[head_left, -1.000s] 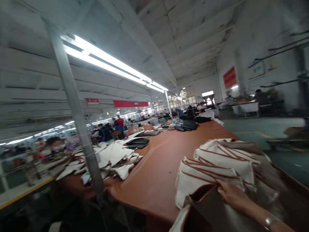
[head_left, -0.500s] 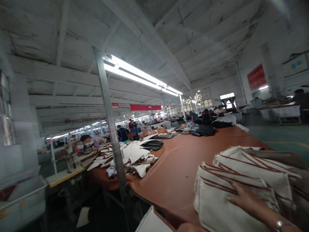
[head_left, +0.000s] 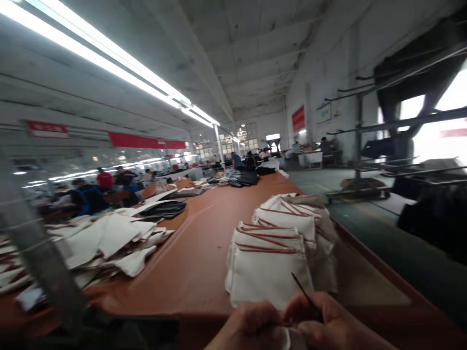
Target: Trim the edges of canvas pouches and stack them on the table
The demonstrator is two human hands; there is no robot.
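My two hands meet at the bottom edge of the view, close to the front of a long brown table (head_left: 197, 257). My left hand (head_left: 251, 323) pinches a small white fabric piece (head_left: 282, 339) with a brown edge. My right hand (head_left: 328, 326) touches the same spot, its fingers closed on a thin dark tool (head_left: 302, 290) that sticks up and to the left. Just beyond my hands lies a stack of white canvas pieces with brown piping (head_left: 270, 265), and a second such stack (head_left: 292, 216) lies behind it.
A loose heap of white pieces (head_left: 109, 238) and a pile of dark pieces (head_left: 164, 209) lie on the table's left side. A metal pole (head_left: 40, 262) stands at the near left. People work at tables on the left and far back. Metal racks (head_left: 365, 189) stand on the green floor at the right.
The view swung left, then right. My right hand left the top of the canvas stack and came back to meet my left hand, now holding a thin dark tool.
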